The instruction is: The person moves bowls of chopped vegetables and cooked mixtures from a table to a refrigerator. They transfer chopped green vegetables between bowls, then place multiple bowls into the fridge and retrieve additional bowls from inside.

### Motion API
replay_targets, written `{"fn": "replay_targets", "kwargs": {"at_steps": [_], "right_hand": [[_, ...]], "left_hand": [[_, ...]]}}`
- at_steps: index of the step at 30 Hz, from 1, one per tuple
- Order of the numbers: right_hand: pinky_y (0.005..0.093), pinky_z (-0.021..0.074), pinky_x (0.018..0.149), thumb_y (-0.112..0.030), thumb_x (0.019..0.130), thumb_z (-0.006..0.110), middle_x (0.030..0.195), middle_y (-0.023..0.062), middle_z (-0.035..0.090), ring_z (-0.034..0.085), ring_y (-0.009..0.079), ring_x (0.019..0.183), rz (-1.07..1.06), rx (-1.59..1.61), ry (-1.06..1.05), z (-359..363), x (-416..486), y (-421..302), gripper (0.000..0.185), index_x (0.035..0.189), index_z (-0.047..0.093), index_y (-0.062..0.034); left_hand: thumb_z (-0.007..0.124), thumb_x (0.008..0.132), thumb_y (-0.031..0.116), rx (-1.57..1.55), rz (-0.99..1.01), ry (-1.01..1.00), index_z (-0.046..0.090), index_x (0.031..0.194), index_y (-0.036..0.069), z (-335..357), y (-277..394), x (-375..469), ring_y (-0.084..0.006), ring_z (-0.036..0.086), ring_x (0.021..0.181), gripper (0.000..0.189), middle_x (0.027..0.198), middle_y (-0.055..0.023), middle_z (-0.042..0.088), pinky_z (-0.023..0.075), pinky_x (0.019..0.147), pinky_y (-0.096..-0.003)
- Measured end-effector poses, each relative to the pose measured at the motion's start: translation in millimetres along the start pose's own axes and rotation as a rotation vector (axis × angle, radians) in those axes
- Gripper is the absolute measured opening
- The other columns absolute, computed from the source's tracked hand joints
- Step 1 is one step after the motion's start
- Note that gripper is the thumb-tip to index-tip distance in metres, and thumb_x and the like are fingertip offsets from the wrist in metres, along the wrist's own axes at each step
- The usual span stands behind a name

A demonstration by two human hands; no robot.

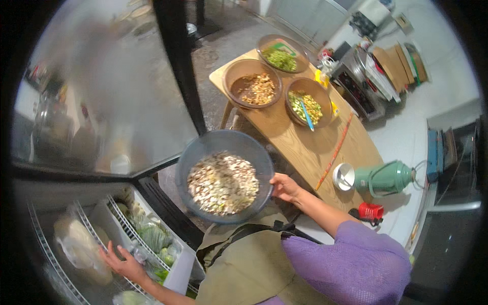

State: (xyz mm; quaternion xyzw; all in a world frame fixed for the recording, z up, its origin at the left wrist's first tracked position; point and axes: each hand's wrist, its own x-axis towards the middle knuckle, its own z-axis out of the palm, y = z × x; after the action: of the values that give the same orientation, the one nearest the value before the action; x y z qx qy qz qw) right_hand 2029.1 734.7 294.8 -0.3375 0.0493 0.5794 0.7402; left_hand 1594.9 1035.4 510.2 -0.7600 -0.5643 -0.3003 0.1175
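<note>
A large dark basin [225, 138] of pale chopped food [223, 182] is held in front of my body. My right hand [284, 187] grips its right rim. To the lower left my left hand [124, 263] reaches into an open refrigerator, its fingers apart and holding nothing. Close to those fingertips, a plastic-wrapped pale bundle [82, 251] lies on a wire shelf [82, 214]. Bagged green vegetables [150, 232] sit on the neighbouring shelf. Left of the basin stands the refrigerator's open glass door [152, 126], framed in black.
On the wooden table [301, 152] stand several brown bowls, among them one with brown chopped food [263, 87] and one with a blue-handled utensil [307, 114]. A red stick [335, 150], white bowls [344, 176] and a green thermos flask [385, 178] are nearer me.
</note>
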Motion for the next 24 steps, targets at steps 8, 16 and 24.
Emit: {"fn": "replay_targets", "kwargs": {"at_steps": [8,16,24], "right_hand": [[0.0474,0.0463,0.098,-0.013,0.074,0.052,0.114,0.0137,0.063,0.061,0.0306,0.107,-0.246,0.206,0.452,-77,-118,-11,0.043,0.115,0.055,0.0002],[0.0485,0.0481,0.082,-0.012,0.069,0.058,0.094,0.0043,0.063,0.059,0.0257,0.095,-0.567,0.303,0.628,-135,-170,18,0.016,0.085,0.058,-0.0099],[0.0402,0.0505,0.075,-0.018,0.078,0.056,0.098,0.0126,0.061,0.058,0.0261,0.09,-0.203,0.092,0.631,-129,-87,-28,0.026,0.1,0.058,-0.004]], "left_hand": [[0.054,0.091,0.01,-0.299,0.159,-0.322,0.059,0.116,0.001,57,97,43,-0.033,0.041,0.131,0.027,0.143,-0.0179,0.042,0.0325,0.107,-0.0418],[0.062,0.08,0.008,-0.415,0.206,-0.396,0.066,0.11,0.005,79,126,37,-0.0335,0.045,0.127,0.031,0.136,-0.0176,0.051,0.0339,0.106,-0.0459],[0.065,0.082,0.014,-0.574,0.128,-0.242,0.062,0.105,0.002,57,136,-3,-0.0406,0.04,0.129,0.026,0.136,-0.0242,0.044,0.0333,0.108,-0.0466]]}}
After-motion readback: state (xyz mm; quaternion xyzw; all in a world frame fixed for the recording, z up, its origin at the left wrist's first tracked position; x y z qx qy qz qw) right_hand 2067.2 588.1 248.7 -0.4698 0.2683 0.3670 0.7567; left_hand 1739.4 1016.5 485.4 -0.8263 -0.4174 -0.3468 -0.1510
